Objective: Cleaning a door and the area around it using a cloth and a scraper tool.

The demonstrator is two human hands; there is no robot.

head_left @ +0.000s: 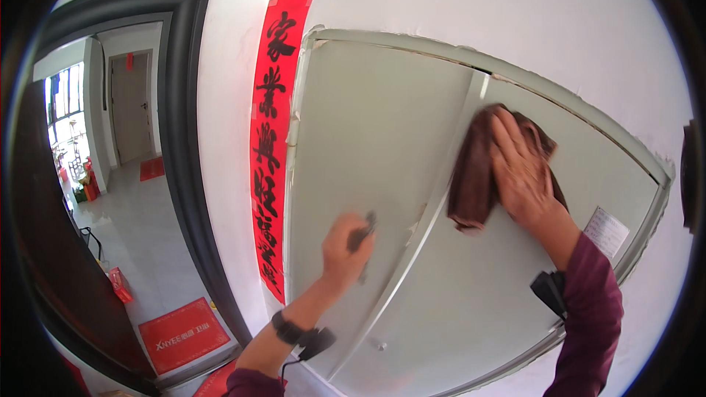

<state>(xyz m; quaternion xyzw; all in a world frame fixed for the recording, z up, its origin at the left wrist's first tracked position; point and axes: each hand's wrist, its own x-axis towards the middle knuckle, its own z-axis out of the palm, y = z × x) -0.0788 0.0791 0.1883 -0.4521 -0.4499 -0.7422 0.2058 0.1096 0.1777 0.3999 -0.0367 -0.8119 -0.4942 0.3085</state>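
My right hand (pixel 521 169) presses a dark brown cloth (pixel 471 176) flat against the upper part of the right grey-green cabinet door (pixel 441 279). The fingers lie extended over the folds, and the cloth hangs down to the left of them. In front of the left cabinet door (pixel 368 117), my left hand (pixel 344 250) is closed in a fist around a slim dark object (pixel 360 239). Motion smears this object, so its kind does not show. A dark strap with a small black box circles each wrist.
A pale frame (pixel 412 45) with rough edges surrounds the doors. Paper (pixel 607 231) is stuck on the right door, and a small round knob (pixel 382 346) sits low down. Left of the cabinet are a red banner (pixel 273 140) and an open doorway with a dark frame (pixel 184 103) and red mat (pixel 184 333).
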